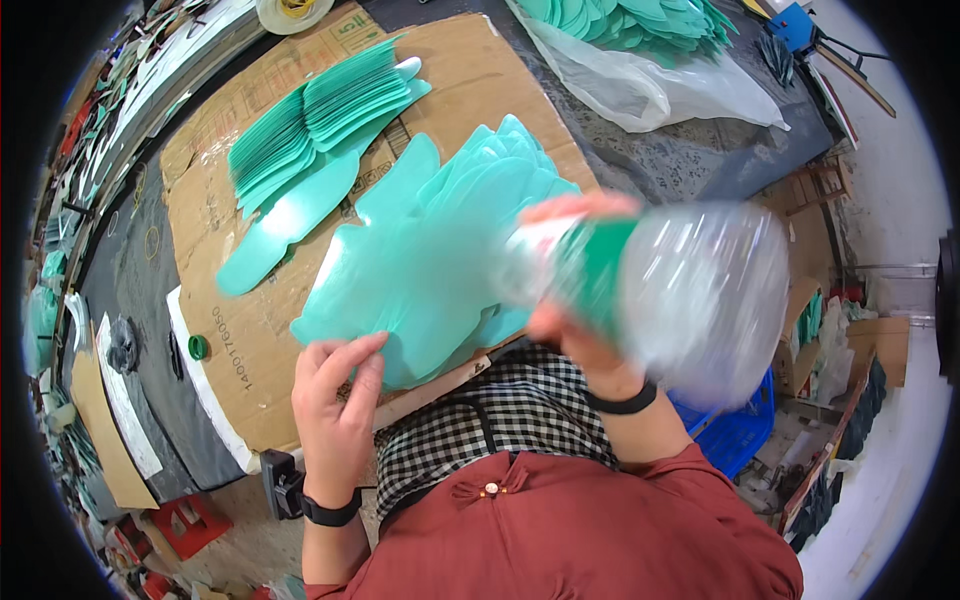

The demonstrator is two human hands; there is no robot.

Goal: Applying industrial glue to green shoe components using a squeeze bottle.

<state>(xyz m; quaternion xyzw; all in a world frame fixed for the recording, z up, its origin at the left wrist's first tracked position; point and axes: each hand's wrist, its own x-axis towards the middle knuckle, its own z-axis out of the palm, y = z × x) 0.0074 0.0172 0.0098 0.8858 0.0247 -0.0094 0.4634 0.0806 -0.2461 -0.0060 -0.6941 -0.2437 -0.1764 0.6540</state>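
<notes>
In my right hand [590,330] is a clear plastic bottle [705,300] with a green label, blurred by motion and tilted so its neck points left over the pile. A hazy greenish patch in front of the neck hides part of the sheets. Glossy green insole-shaped sheets [400,300] lie fanned and overlapping below it. At their near left edge, my left hand [340,385] has thumb and forefinger together on the rim of a sheet. Farther left, a neat fanned row of similar sheets [310,120] rests on one long sheet [290,220].
Brown cardboard [270,380] lies under the sheets on a dark table. A green bottle cap [197,347] sits at its left. At the back, more green pieces [640,25] lie on a white plastic bag [650,95]. A blue crate [735,430] stands low on the right.
</notes>
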